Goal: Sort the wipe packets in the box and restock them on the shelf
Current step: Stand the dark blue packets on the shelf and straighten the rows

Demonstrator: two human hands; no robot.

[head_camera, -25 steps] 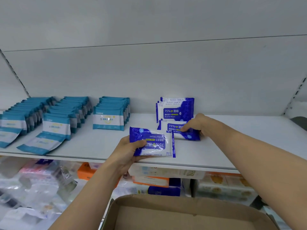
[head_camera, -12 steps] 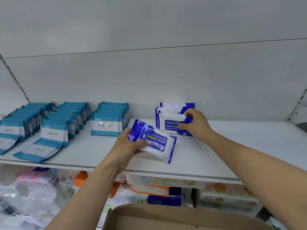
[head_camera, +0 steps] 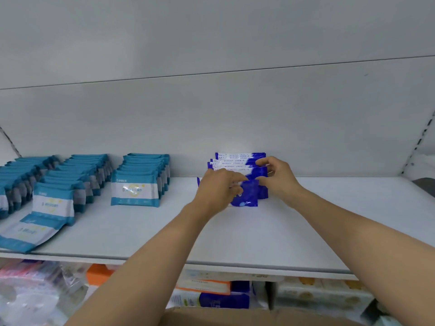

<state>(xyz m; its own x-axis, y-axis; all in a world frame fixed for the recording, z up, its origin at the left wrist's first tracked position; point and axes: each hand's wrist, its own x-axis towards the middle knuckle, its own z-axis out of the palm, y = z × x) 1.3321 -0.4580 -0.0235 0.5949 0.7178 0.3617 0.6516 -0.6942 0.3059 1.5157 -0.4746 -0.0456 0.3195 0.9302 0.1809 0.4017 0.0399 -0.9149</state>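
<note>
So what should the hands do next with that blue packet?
Probably let go. The left hand holds the front blue packet upright against the blue row, which the right hand steadies; it looks placed on the shelf.

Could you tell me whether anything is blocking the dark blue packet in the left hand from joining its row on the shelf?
Nothing visible blocks it. The left hand holds the blue packet upright at the front of the blue row, while the right hand steadies that row on the shelf.
</note>
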